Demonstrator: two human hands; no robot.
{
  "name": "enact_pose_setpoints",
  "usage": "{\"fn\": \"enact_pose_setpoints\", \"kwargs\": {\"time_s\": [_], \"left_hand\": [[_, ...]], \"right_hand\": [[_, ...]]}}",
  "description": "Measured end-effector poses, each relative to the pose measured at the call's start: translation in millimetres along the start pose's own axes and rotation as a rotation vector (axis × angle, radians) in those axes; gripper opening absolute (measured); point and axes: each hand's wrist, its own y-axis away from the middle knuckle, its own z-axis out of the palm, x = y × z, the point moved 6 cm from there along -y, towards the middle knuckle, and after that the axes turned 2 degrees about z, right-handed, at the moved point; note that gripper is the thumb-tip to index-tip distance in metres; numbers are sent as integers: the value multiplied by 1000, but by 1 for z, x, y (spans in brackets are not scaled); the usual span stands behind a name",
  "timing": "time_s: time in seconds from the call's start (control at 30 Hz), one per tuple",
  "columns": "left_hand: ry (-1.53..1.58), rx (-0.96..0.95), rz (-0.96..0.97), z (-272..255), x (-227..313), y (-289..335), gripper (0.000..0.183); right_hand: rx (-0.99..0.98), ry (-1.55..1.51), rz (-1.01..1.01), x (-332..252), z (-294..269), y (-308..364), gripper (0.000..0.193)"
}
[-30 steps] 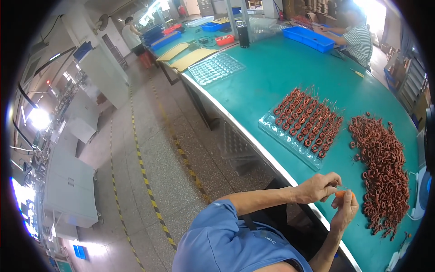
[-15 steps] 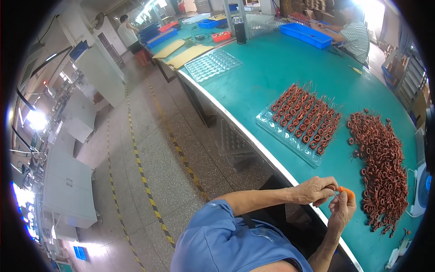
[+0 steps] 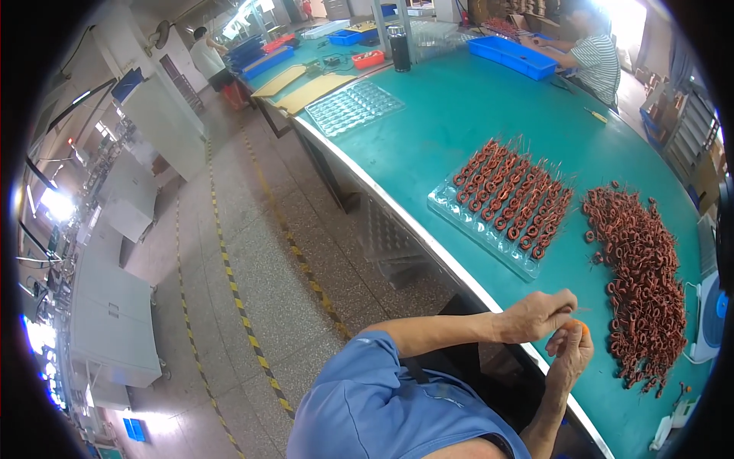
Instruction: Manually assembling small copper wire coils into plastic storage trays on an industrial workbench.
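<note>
Over the table's near edge my two hands meet. My left hand (image 3: 535,315) is closed, fingertips pinched, and a thin wire-like piece (image 3: 584,309) sticks out past them. Just below it, my right hand (image 3: 570,358) is closed with its fingertips together; an orange cover (image 3: 579,327), apparently a finger cot, is on one finger. Whatever lies between the right fingertips is hidden. Beyond the hands, a clear plastic tray (image 3: 480,234) bears rows of reddish-brown wire-wound ring coils (image 3: 511,197). A large heap of loose coils (image 3: 642,287) lies to the right.
The green table (image 3: 451,107) stretches away from me. An unfilled clear tray (image 3: 352,107), yellow boards (image 3: 313,92), a blue bin (image 3: 512,58) and a dark cylinder (image 3: 398,50) stand farther off. A co-worker (image 3: 592,61) sits across. A white-and-blue device (image 3: 712,317) is at right.
My left hand has risen slightly and turned over the right fingertips. The thin wire-like piece now shows beyond it, and less of the orange cover is visible. The view has shifted slightly.
</note>
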Motion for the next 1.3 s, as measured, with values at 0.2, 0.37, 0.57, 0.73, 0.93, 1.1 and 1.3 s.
{"fn": "enact_pose_setpoints", "kwargs": {"time_s": [0.2,0.37,0.57,0.73,0.93,1.1,1.3], "left_hand": [[11,-424,-109,-1,9,-15,20],[-162,-619,-54,-2,17,-11,24],[-387,-619,-49,12,13,16,26],[226,-363,-319,14,3,0,20],[703,-88,-290,-6,-6,0,28],[597,-91,-464,-13,-16,5,40],[714,6,-495,19,-23,22,19]], "right_hand": [[33,-287,173,10,-12,-6,24],[-49,-359,318,20,-13,3,21],[-47,-222,341,26,-12,29,21],[314,309,-129,-44,-6,29,20],[-17,61,104,-50,20,-25,17],[-75,-25,80,-32,33,-32,28],[58,29,-35,-15,11,-7,24]]}}
